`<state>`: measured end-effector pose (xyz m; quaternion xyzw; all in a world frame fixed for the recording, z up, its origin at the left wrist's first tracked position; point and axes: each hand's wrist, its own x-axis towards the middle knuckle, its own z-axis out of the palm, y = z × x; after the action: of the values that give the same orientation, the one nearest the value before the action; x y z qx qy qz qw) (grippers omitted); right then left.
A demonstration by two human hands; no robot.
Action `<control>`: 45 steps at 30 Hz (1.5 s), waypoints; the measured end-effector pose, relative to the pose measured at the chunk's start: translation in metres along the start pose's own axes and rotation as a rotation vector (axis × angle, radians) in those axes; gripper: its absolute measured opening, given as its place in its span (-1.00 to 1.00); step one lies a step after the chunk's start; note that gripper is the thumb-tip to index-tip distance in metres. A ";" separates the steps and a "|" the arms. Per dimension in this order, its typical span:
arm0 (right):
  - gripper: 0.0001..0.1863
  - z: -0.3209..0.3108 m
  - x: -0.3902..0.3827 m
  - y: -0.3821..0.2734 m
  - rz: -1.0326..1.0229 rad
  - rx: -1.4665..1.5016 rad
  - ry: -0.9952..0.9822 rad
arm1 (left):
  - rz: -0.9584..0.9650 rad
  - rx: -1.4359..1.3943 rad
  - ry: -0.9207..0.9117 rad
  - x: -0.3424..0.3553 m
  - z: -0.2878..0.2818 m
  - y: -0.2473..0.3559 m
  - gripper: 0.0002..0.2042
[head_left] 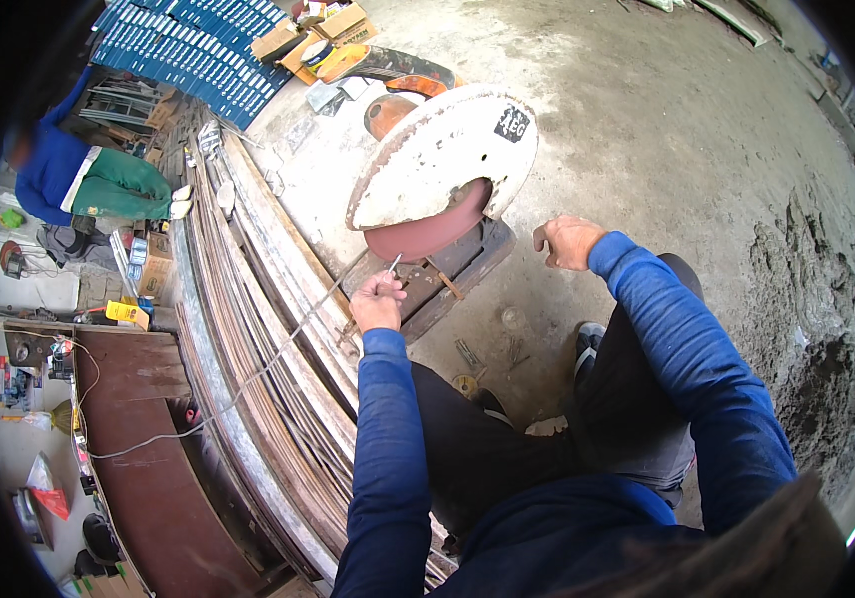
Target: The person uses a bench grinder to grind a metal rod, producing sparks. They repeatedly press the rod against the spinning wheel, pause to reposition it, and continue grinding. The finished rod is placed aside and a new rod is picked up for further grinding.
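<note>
My left hand [378,301] is closed around a thin, pale metal-looking stick [395,263], whose tip points up toward a white shell-shaped panel. That panel [437,159] has chipped edges, a dark square mark and a notch in its lower side. A smooth reddish-brown curved surface [427,231] shows below the notch. Both rest on a dark, low slatted stand [472,261]. To the right of the stand, my right hand [569,242] hangs in the air, fingers loosely bent and apart, with nothing visible in it. A grey cable [288,344] runs from the left toward my left hand.
Long metal bars [248,289] lie stacked on my left, beside a brown steel beam [139,429]. A person [99,179] in blue and green is beyond them. Orange and black curved parts [388,68] and cardboard boxes [348,25] lie behind the panel. Rubble [796,289] covers the right side.
</note>
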<state>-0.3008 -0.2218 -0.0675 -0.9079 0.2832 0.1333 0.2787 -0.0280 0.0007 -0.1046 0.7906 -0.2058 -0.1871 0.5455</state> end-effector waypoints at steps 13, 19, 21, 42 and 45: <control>-0.59 0.001 0.002 0.000 -0.037 -0.032 0.019 | 0.041 0.077 0.119 0.004 0.006 0.005 -0.88; -0.57 0.001 0.002 -0.001 -0.071 -0.045 0.030 | 0.032 0.092 0.145 0.004 0.006 0.008 -0.88; -0.57 0.001 0.002 -0.001 -0.073 -0.065 0.039 | 0.040 0.107 0.152 0.003 0.006 0.009 -0.88; -0.61 0.003 0.004 0.000 -0.011 -0.019 0.001 | 0.093 0.273 0.213 0.005 0.005 0.011 -0.88; -0.61 0.003 0.004 0.000 -0.016 -0.020 -0.002 | 0.080 0.256 0.216 0.007 0.005 0.008 -0.88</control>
<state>-0.2977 -0.2217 -0.0710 -0.9128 0.2744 0.1348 0.2709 -0.0253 -0.0097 -0.0994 0.8603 -0.1995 -0.0516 0.4662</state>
